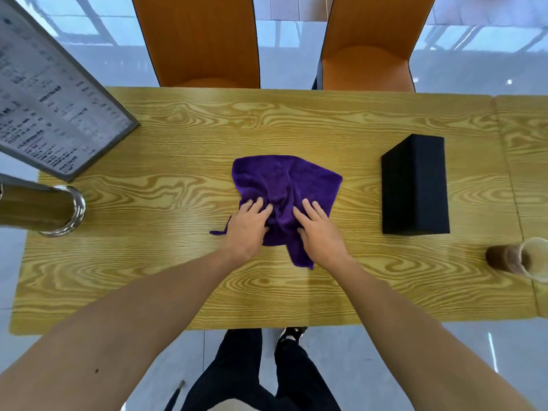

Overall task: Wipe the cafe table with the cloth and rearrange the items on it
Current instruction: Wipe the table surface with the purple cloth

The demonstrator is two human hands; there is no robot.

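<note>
- Purple terry cloth crumpled mid-bench; both hands, left and right, pressed flat on it, fingers spread.
- Wiping likely underway; black box, menu, cup seemingly not yet rearranged.

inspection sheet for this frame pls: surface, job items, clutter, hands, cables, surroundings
Surface: wood-grain table, no visible spills.
Job's things: purple cloth rumpled mid-table; black box to its right; menu stand far left; metal cylinder at left edge; cup of brown drink at right edge.
Clutter: nothing seen.
Hands: left hand and right hand both pressed flat on the cloth.
Cables: nothing seen.
Surroundings: two orange chairs opposite; glossy floor.
</note>
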